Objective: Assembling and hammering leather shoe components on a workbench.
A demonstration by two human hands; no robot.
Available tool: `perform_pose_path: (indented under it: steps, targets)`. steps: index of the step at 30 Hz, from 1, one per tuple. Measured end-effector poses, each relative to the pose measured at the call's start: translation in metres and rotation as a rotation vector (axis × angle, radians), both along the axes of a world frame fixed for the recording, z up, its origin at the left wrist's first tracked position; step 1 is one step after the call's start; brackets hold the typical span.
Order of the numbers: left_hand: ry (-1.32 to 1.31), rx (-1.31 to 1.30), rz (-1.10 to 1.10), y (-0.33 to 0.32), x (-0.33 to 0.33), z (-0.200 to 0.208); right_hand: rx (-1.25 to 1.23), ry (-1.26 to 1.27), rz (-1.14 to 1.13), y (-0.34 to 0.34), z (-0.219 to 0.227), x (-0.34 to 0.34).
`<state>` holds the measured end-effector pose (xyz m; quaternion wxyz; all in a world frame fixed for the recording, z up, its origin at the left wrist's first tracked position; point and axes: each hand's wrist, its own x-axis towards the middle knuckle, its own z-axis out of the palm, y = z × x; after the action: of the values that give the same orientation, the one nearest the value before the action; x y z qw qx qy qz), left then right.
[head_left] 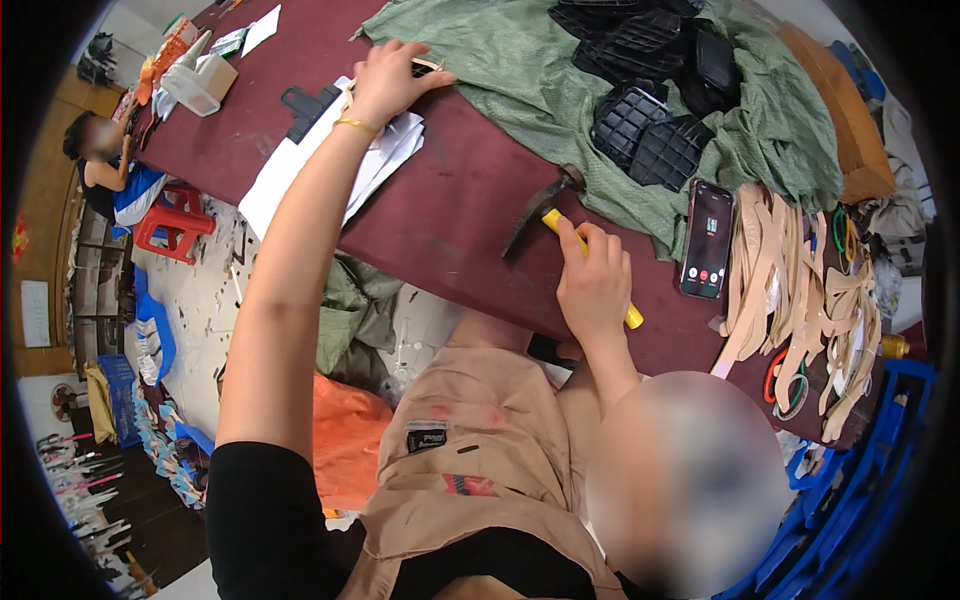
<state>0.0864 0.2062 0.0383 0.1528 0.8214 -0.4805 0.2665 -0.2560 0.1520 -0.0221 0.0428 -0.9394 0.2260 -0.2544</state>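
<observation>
My right hand (595,280) is wrapped round the yellow handle of a hammer (552,219) near the table's front edge. Its dark, curved head lies on the dark red cloth, pointing away to the left. Far forward, my left hand (390,82) reaches over the top of a stack of white papers (290,180). Its fingers bend down round a small black thing with a pale edge (426,68), mostly covered by the hand. Next to that wrist sits a large black clip (308,112) on the papers.
A green woven sack (500,95) with black grid-patterned pads (673,150) covers the far right. A phone (706,240) and bundles of beige straps (760,270) lie right of the hammer. Far left are a white bin (200,85), a red stool (175,225) and a seated person (105,170).
</observation>
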Motion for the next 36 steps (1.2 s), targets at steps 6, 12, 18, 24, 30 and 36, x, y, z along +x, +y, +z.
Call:
perform_pose_path:
  steps: [6,12,18,24,30,36]
  targets:
    - [0.414,0.298,0.303,-0.025,0.025,0.0,-0.012,-0.004,-0.011,-0.002,-0.001,-0.006]
    - [0.019,-0.046,-0.193,0.033,-0.071,0.006,0.05,-0.271,0.074,-0.002,0.009,-0.016]
    - [0.285,0.279,-0.603,0.07,-0.219,-0.02,0.383,-0.614,-0.308,-0.061,0.062,-0.133]
    - [0.291,0.305,-0.533,0.018,-0.249,-0.045,0.327,-0.431,-0.561,-0.132,0.04,-0.207]
    - [0.319,0.243,-0.561,-0.015,-0.22,-0.052,0.081,0.006,-0.627,-0.138,0.013,-0.177]
    - [0.815,-0.219,-0.655,0.033,-0.281,-0.033,1.115,-0.719,-0.563,-0.123,0.045,-0.205]
